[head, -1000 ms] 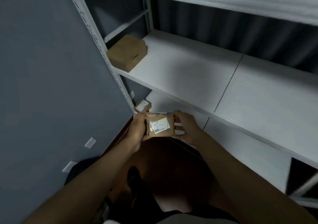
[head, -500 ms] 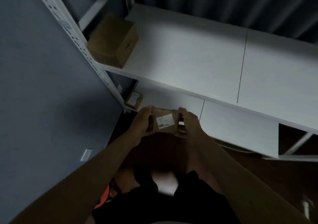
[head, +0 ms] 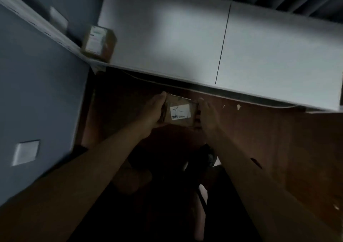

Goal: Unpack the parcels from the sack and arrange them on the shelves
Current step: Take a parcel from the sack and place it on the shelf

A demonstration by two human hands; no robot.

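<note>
A small brown cardboard parcel (head: 181,111) with a white label on top is held between my two hands, low above the brown floor and just in front of the bottom shelf's front edge. My left hand (head: 154,111) grips its left end and my right hand (head: 207,114) grips its right end. The white bottom shelf (head: 167,37) lies just beyond the parcel. A second brown parcel (head: 98,44) with a white label stands in that shelf's front left corner. The sack is not in view.
A grey wall (head: 37,93) with a white socket plate (head: 26,151) runs along the left. The shelf's white perforated upright (head: 37,21) stands at the left corner. Small scraps (head: 238,107) lie on the brown floor (head: 287,149) under the shelf edge. My legs are below.
My view has tilted down from the upper shelf to the bottom shelf. Both hands have lowered the parcel toward the floor, still holding it by its ends.
</note>
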